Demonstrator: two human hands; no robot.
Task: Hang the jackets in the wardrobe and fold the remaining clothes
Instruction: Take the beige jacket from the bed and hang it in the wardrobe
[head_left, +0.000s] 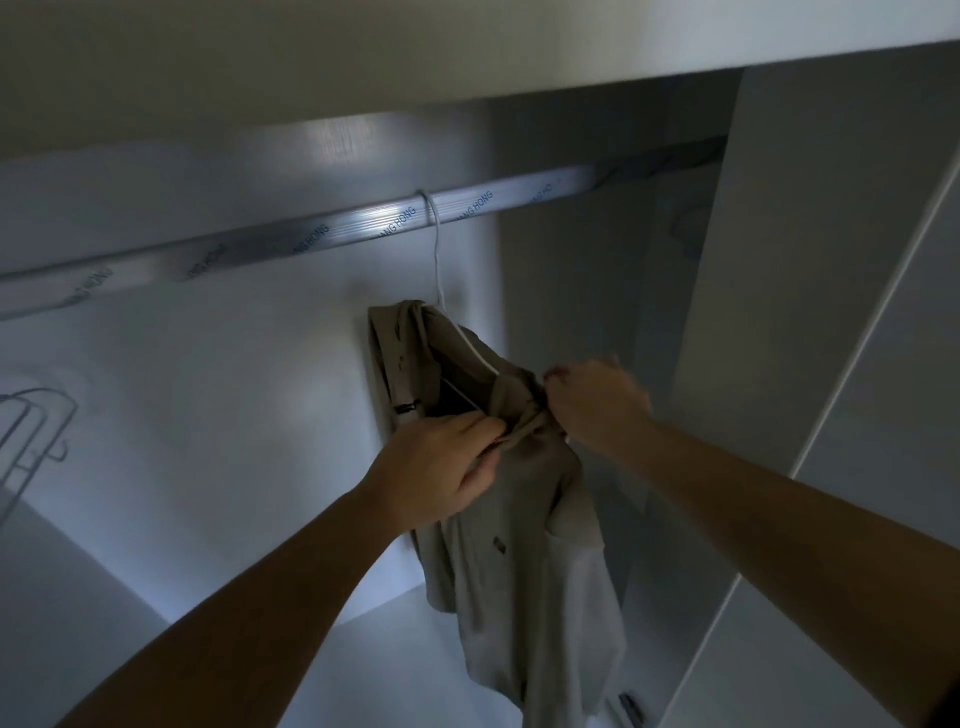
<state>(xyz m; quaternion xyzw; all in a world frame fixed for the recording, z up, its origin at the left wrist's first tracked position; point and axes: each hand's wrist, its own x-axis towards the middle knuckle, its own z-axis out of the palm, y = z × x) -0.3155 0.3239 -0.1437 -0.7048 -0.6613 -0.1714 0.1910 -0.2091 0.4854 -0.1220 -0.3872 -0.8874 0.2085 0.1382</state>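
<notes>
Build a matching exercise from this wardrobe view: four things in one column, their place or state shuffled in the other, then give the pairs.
Column one
1. rail
2. hanger
3. jacket
4. left hand

Column two
A. grips bunched beige cloth near the collar
B. hooked over the rail
C. draped on the hanger, hanging down
D. runs across the wardrobe, with blue lettering on it

Pairs: 1-D, 2-B, 3-C, 4-A
</notes>
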